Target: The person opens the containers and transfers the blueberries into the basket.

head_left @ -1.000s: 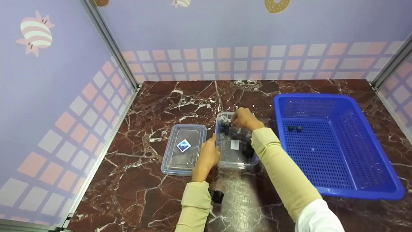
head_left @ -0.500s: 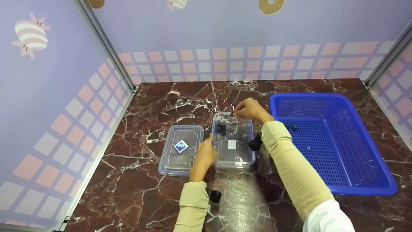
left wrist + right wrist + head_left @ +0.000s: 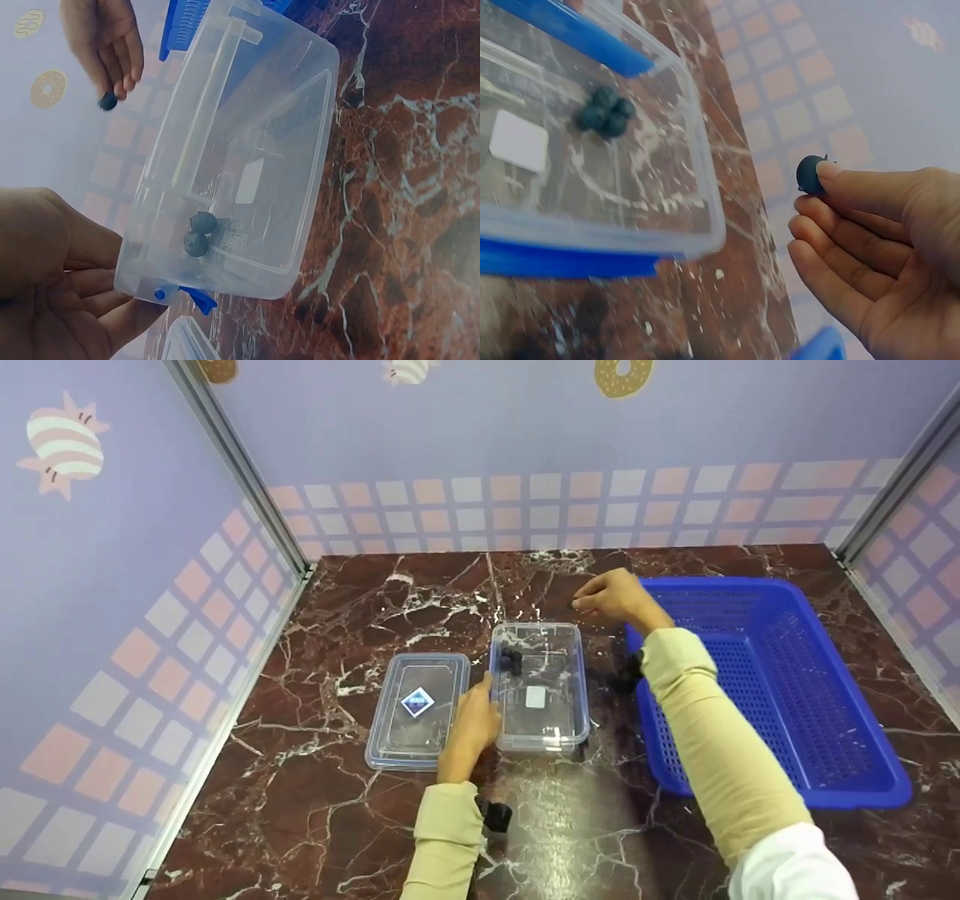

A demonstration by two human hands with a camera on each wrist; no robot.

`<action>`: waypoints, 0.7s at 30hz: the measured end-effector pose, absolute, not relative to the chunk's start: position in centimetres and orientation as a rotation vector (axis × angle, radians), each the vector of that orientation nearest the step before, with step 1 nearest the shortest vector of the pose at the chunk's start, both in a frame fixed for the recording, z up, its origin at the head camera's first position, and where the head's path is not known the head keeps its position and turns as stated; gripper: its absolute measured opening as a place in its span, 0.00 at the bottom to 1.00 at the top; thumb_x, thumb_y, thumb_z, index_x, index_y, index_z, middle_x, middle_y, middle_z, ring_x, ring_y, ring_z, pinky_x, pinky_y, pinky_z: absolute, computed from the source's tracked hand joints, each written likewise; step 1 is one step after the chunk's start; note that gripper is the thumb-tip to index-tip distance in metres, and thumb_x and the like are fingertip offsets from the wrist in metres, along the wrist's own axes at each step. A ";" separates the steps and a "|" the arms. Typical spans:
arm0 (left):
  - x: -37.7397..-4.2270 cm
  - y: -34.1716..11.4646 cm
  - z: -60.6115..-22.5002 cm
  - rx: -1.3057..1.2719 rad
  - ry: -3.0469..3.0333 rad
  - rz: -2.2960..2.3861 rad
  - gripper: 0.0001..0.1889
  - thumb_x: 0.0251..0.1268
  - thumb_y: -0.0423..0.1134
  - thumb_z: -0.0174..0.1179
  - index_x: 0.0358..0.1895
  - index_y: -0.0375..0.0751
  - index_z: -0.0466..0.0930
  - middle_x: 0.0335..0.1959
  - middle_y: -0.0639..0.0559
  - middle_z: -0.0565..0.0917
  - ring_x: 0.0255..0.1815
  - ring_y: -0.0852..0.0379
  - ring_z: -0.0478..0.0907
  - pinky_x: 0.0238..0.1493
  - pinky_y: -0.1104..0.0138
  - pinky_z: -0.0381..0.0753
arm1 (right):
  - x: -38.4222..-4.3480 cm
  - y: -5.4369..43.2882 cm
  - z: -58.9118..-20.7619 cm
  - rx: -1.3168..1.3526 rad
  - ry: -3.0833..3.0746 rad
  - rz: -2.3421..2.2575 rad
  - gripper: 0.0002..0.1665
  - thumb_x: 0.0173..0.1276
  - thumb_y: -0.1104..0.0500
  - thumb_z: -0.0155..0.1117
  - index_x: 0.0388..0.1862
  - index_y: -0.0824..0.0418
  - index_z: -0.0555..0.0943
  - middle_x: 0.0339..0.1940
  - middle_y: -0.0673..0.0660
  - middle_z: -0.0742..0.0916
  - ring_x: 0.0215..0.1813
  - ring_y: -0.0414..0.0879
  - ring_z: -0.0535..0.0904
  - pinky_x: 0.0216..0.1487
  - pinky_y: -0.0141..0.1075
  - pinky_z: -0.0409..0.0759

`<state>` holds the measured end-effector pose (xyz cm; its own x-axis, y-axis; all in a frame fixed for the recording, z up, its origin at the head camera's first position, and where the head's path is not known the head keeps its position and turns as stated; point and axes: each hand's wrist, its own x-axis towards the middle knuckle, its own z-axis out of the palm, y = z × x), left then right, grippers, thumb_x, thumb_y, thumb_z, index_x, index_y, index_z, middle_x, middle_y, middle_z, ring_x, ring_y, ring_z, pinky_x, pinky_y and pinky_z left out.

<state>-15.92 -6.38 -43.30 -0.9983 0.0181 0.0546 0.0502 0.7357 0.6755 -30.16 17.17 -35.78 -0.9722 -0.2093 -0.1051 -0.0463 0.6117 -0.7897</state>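
In the head view, a clear plastic box (image 3: 583, 690) with blue side clips stands uncovered at the table's middle. Several blueberries (image 3: 511, 660) cluster inside, near its far left corner. My left hand (image 3: 478, 718) holds the box by its left side, fingers at the wall beside a blue clip in the left wrist view. Beyond the box's far right corner, my right hand (image 3: 619, 596) is raised beside the blue basket (image 3: 892, 780). It pinches one blueberry (image 3: 808, 176) between thumb and index finger, its other fingers loosely bent. The sleeve covers part of the basket's floor.
A lidded clear container (image 3: 390, 739) with a diamond-shaped label lies just left of the left hand. The perforated basket fills the right side of the marbled table (image 3: 300, 810). Patterned panels (image 3: 450, 435) enclose the back and both sides.
The right hand has risen out of the box with a blueberry and moved right, away from it, toward the basket. The left hand stays at the box's side. The head view has shifted slightly.
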 end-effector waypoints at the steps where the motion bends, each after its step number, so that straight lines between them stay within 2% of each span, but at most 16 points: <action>1: -15.9 -6.4 -43.3 -0.051 -2.890 -1.128 0.28 0.63 0.25 0.52 0.68 0.27 0.62 0.61 0.32 0.75 0.63 0.36 0.72 0.67 0.53 0.68 | -30.2 17.7 -35.7 -0.196 2.635 -1.316 0.17 0.63 0.62 0.66 0.47 0.72 0.83 0.28 0.54 0.88 0.23 0.33 0.79 0.27 0.24 0.79; 8: -15.9 -6.3 -43.2 -0.058 -2.911 -1.127 0.28 0.63 0.25 0.51 0.69 0.27 0.61 0.61 0.32 0.74 0.64 0.36 0.70 0.68 0.53 0.67 | -30.0 22.6 -35.2 -0.045 2.550 -1.491 0.23 0.64 0.63 0.65 0.54 0.76 0.77 0.34 0.52 0.88 0.30 0.33 0.83 0.41 0.29 0.84; 15: -15.9 -6.4 -43.2 -0.059 -2.896 -1.109 0.28 0.62 0.24 0.52 0.68 0.27 0.62 0.60 0.32 0.76 0.62 0.37 0.72 0.66 0.53 0.70 | -29.7 26.5 -35.4 0.017 2.492 -1.605 0.27 0.65 0.63 0.63 0.59 0.79 0.72 0.25 0.42 0.85 0.29 0.31 0.82 0.37 0.24 0.82; 21: -15.9 -6.4 -43.3 -0.060 -2.892 -1.122 0.29 0.61 0.25 0.52 0.68 0.27 0.62 0.61 0.33 0.75 0.62 0.37 0.72 0.66 0.53 0.70 | -29.2 29.1 -36.2 0.074 2.475 -1.614 0.30 0.66 0.61 0.63 0.60 0.79 0.70 0.24 0.38 0.85 0.29 0.30 0.82 0.38 0.23 0.82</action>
